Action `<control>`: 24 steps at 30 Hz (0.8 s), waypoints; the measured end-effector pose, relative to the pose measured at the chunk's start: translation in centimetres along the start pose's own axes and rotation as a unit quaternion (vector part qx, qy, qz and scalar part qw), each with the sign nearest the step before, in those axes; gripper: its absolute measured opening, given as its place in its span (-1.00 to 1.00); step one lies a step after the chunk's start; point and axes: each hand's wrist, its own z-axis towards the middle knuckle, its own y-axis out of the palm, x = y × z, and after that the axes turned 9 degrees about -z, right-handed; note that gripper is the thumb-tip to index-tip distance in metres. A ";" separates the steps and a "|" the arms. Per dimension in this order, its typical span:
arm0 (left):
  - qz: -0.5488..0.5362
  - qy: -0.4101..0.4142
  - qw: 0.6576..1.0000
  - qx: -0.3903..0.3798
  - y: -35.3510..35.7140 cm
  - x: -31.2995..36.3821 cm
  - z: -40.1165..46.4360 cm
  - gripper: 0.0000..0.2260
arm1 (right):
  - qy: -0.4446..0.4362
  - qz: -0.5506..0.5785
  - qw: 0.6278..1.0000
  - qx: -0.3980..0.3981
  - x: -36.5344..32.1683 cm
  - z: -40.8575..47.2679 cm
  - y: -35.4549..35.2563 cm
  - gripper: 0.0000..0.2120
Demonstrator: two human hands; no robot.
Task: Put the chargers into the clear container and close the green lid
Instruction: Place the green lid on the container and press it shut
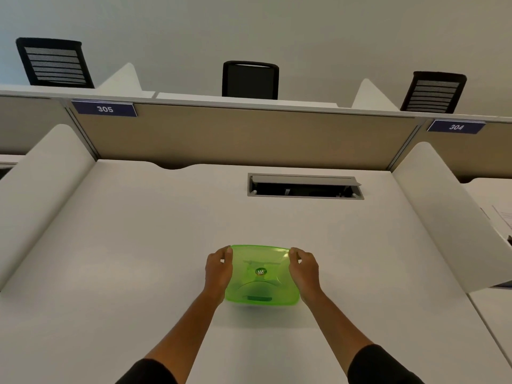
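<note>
A translucent green lid (261, 275) with a small round sticker in its middle lies flat over the container on the white desk, near the front centre. The clear container under it is almost wholly hidden by the lid. My left hand (219, 268) grips the lid's left edge, fingers curled over the far left corner. My right hand (303, 268) grips the right edge the same way. Faint pale shapes show through the lid; I cannot tell whether they are the chargers. No charger lies on the desk.
The white desk (138, 259) has an open cable hatch (304, 187) at the back. A beige partition (249, 134) with signs 305 and 304 closes the far side, and white side panels flank the desk. Black chairs stand beyond. Papers (502, 217) lie at the right.
</note>
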 end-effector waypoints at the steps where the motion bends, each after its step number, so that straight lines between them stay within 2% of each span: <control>1: -0.005 -0.003 1.000 0.008 0.2 -0.1 0.3 -0.66 | 0.009 0.015 1.000 0.006 0.0 0.1 0.1 -0.70; 6: -0.019 -0.006 0.999 0.042 0.4 -0.1 1.2 -0.64 | 0.033 0.067 0.997 0.036 0.0 0.3 0.7 -0.72; 10: -0.012 -0.017 0.998 0.060 0.4 -0.2 1.9 -0.72 | 0.038 0.062 0.996 0.044 0.1 0.6 1.1 -0.70; 17: -0.007 -0.003 0.998 0.068 0.5 -0.9 2.1 -0.76 | 0.045 0.068 0.995 0.052 0.3 0.8 1.7 -0.75; 24: 0.000 0.024 0.997 0.070 0.8 -1.6 2.4 -0.78 | 0.045 0.066 0.995 0.064 0.6 0.8 2.1 -0.71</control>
